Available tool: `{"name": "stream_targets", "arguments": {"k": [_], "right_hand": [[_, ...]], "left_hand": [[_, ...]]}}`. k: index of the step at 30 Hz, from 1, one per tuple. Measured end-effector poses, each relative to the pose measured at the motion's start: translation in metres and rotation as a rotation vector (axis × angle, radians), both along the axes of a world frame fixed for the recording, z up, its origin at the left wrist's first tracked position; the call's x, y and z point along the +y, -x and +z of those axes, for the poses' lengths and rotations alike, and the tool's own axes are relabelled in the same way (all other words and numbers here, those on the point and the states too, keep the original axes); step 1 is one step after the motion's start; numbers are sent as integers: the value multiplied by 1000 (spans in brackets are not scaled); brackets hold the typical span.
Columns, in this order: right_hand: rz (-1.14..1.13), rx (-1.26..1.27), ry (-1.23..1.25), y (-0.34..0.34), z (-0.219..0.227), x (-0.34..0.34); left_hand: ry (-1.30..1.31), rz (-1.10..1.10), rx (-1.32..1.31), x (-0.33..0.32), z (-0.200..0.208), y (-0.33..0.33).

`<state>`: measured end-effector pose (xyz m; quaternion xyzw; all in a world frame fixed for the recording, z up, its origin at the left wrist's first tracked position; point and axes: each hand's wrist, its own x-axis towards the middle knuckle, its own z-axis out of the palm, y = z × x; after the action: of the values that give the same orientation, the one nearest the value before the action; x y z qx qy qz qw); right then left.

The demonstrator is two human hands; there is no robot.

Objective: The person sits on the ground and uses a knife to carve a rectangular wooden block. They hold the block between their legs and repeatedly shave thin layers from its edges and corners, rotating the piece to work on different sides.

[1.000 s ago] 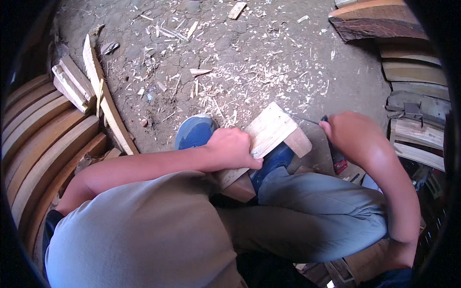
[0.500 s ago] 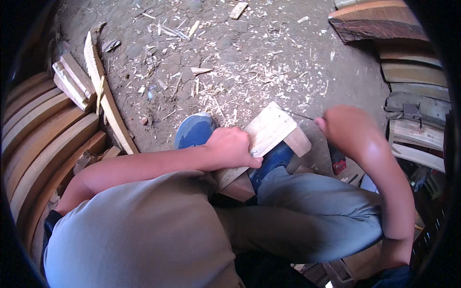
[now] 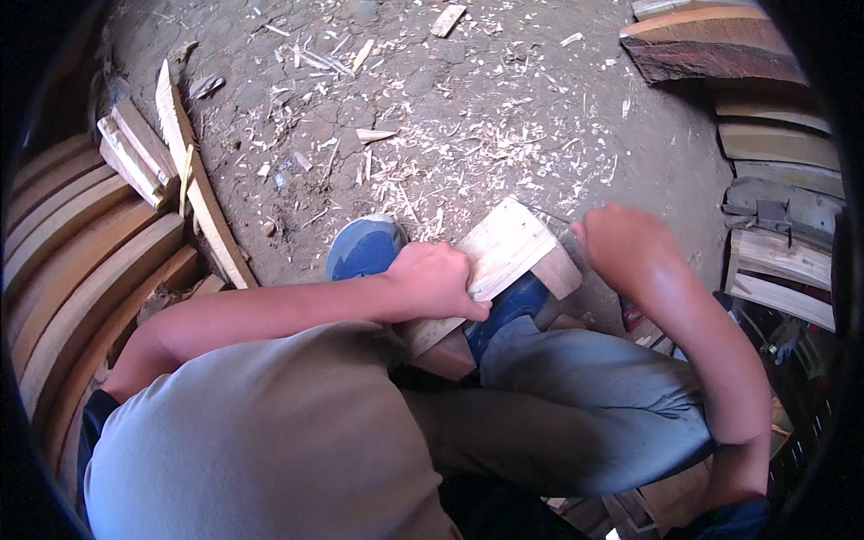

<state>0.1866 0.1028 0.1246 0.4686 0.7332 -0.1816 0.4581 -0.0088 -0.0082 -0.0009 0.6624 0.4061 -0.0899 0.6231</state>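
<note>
My left hand (image 3: pixel 430 281) is closed over a pale wooden board (image 3: pixel 506 250), its thumb lying along the near edge. The board slants from lower left to upper right above my blue right shoe (image 3: pixel 511 308). Under its far end shows a smaller wooden block (image 3: pixel 558 273); another wooden part shows below my left hand. To the right, my right hand (image 3: pixel 628 243) is closed on a thin dark metal tool (image 3: pixel 547 213). Its slim shaft points left toward the board's far corner; the handle is hidden in my fist, so I cannot tell its kind.
Curved wooden pieces (image 3: pixel 99 279) are stacked along the left, with a long rough strip (image 3: pixel 205 184) beside them. More timber (image 3: pixel 778 144) is piled at the right. Wood shavings (image 3: pixel 486 135) litter the dirt floor ahead. My other blue shoe (image 3: pixel 367 245) rests beyond my left forearm.
My right hand has moved left, nearer the board, with less of the tool's shaft showing between them. My left hand and the board have hardly shifted.
</note>
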Motion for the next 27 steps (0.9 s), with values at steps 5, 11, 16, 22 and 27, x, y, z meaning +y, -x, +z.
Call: {"name": "stream_targets", "arguments": {"k": [5, 11, 16, 22, 27], "right_hand": [[2, -94, 57, -1, 4, 2], [-30, -63, 51, 1, 12, 3], [-55, 5, 20, -16, -9, -6], [-81, -34, 61, -11, -9, -4], [-73, -26, 73, -7, -2, -6]], "left_hand": [[-15, 24, 1, -1, -1, 1], [-2, -22, 26, 3, 3, 0], [42, -58, 37, 7, 7, -2], [-44, 29, -14, -1, -2, 0], [29, -35, 24, 6, 5, 1]]}}
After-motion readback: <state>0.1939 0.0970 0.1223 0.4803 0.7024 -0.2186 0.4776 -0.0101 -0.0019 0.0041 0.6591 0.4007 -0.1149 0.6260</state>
